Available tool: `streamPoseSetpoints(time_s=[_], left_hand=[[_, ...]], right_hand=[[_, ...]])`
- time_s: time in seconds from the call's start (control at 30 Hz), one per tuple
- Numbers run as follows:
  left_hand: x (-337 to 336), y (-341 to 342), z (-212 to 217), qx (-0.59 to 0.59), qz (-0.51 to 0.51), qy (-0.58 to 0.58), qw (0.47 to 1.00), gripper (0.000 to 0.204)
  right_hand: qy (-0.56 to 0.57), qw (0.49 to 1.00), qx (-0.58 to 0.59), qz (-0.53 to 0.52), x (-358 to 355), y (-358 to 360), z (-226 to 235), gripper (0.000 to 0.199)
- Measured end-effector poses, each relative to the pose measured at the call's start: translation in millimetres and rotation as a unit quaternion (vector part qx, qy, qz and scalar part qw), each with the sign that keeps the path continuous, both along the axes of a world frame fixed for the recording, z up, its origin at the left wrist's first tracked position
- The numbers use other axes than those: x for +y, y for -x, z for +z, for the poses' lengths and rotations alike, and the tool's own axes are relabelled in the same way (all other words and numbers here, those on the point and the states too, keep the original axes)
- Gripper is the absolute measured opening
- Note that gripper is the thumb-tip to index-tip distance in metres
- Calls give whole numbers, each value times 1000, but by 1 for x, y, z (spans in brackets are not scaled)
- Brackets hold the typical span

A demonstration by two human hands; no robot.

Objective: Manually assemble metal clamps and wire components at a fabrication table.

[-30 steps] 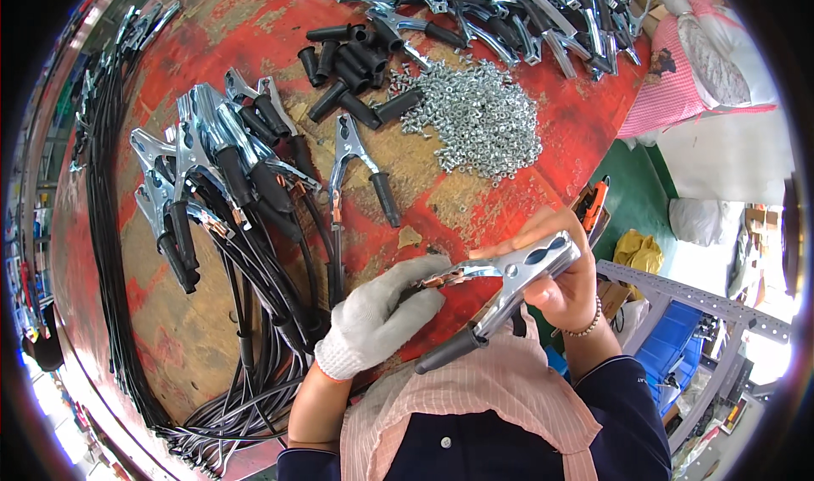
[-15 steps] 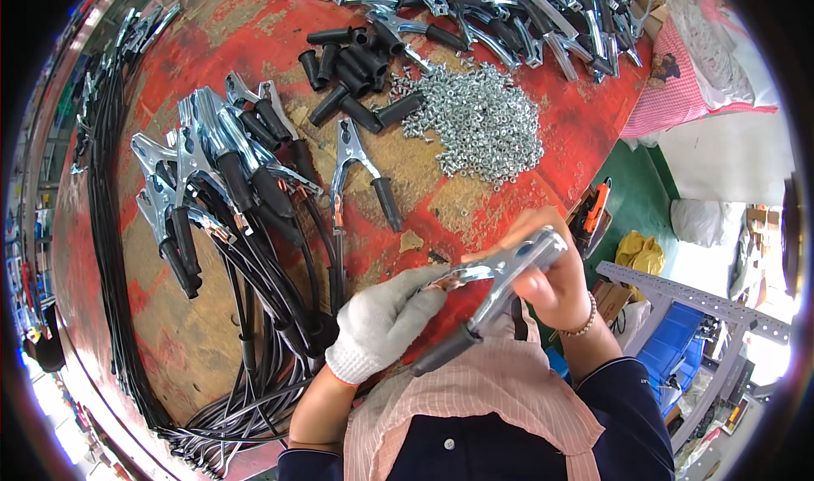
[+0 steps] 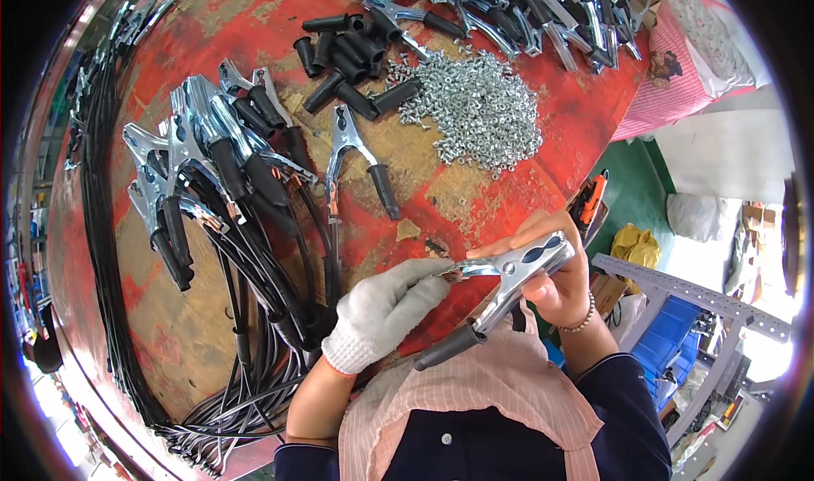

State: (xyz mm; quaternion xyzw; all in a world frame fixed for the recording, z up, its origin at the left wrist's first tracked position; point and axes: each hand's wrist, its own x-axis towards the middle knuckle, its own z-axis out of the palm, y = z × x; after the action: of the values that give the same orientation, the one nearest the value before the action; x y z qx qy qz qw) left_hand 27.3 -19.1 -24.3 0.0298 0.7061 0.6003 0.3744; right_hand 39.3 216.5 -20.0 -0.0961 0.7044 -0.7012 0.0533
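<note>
A silver spring clamp (image 3: 512, 267) is held between my two hands, above the table's near edge. My left hand (image 3: 386, 313), in a white knit glove, pinches the end of its bare metal handle; what else lies under those fingers is hidden. The clamp's other handle wears a black sleeve (image 3: 449, 348) and points down to the left. My bare right hand (image 3: 561, 288), with a beaded bracelet, is closed around the jaw end, thumb below and fingers behind. On the table beyond lies another clamp (image 3: 345, 133) joined to a black cable.
Clamps with cables (image 3: 191, 146) are heaped at left, beside a long bundle of black cables (image 3: 100, 226). Loose black sleeves (image 3: 346, 55) and a pile of small metal fasteners (image 3: 487, 112) lie farther back. More clamps (image 3: 509, 10) cover the far edge. A metal shelf frame (image 3: 678, 294) stands at right.
The held clamp has turned, so its flat side and jaw opening now show clearly. Both hands keep their grip; my right fingers have shifted slightly. The whole view has moved a little.
</note>
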Motion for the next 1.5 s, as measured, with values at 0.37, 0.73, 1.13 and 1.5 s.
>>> streamPoseSetpoints(time_s=[0.37, 0.73, 1.13, 1.5], left_hand=[[4, -2, -1, 19, 28, 42, 999, 28], [2, -2, -3, 64, 2, 76, 995, 35], [1, 0, 2, 14, -8, 23, 1000, 31], [-2, -2, -1, 45, -46, 35, 997, 34]], right_hand=[[-10, 999, -19, -27, -5, -5, 3, 51], [101, 991, -82, -13, -15, -7, -4, 47], [64, 996, 10, -59, -13, -11, -7, 53], [68, 989, -35, -127, -11, -30, 7, 51]])
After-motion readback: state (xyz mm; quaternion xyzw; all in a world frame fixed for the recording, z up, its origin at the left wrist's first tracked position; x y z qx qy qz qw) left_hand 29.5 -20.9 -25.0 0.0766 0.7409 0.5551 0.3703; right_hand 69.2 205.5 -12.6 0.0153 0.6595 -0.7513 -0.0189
